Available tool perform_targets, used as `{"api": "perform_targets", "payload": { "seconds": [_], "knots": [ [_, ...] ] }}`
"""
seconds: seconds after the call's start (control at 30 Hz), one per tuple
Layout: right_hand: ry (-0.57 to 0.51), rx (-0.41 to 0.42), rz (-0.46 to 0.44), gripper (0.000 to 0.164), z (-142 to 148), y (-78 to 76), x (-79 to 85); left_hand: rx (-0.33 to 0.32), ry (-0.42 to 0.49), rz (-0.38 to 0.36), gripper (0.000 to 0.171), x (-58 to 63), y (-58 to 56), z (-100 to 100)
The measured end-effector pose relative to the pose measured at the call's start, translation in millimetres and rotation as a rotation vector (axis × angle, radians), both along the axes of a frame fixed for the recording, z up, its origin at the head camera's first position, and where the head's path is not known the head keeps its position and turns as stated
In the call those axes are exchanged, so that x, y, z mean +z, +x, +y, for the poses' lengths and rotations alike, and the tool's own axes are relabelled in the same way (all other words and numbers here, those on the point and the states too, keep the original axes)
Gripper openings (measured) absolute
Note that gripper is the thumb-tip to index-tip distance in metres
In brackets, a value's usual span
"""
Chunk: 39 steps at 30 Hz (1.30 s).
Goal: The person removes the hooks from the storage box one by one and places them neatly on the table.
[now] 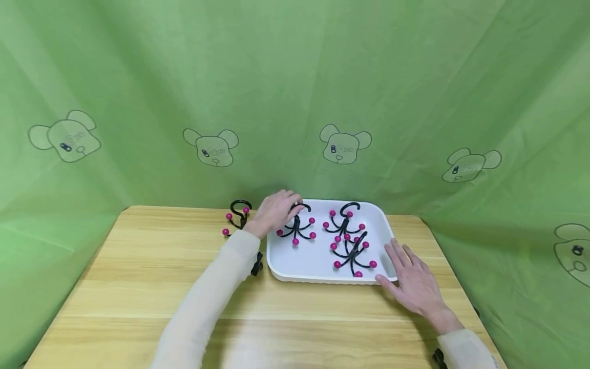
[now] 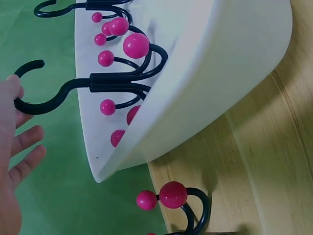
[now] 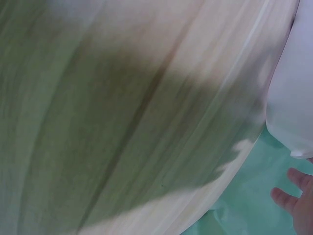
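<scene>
My left hand (image 1: 278, 209) reaches over the tray's left side and pinches the curved top of a black multi-arm hook hanger (image 1: 296, 225) with pink ball tips. In the left wrist view this hanger (image 2: 93, 82) stands with its arms down inside the white tray (image 1: 304, 264), its other fingers (image 2: 27, 139) spread loosely. Two similar hangers, one behind (image 1: 344, 225) and one in front (image 1: 354, 254), sit close together in the tray's right half. My right hand (image 1: 417, 283) rests at the tray's front right corner, fingers extended along the rim.
Another black hanger (image 1: 241, 220) with pink balls stands on the wooden table (image 1: 152, 266) left of the tray, partly hidden by my left arm. A green curtain (image 1: 276, 92) with printed bear heads hangs right behind the table's back edge.
</scene>
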State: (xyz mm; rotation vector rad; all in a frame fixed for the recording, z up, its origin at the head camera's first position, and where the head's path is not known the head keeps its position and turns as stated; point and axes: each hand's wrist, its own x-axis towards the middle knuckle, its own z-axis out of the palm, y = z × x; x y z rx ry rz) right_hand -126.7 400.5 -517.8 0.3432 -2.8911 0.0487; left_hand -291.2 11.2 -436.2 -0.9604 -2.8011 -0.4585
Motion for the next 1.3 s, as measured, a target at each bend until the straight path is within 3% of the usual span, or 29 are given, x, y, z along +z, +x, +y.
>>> {"api": "perform_targets", "payload": {
  "seconds": [0.43,0.77,1.03,1.3],
  "knots": [
    [0.009,-0.012,-0.014,0.091,1,0.8,0.8,-0.037,0.027,0.061,0.034,6.2,5.3,-4],
    [0.010,-0.008,-0.002,0.091,2,0.8,2.0,-0.054,0.062,0.083,0.034,20.9,13.9,-9],
    [0.017,-0.007,-0.003,0.091,2,1.5,2.0,-0.071,0.084,0.142,0.030,32.9,21.9,-21],
    [0.015,-0.002,-0.006,0.090,2,0.9,2.6,-0.079,0.105,0.156,0.028,43.4,33.1,-40]
  ]
}}
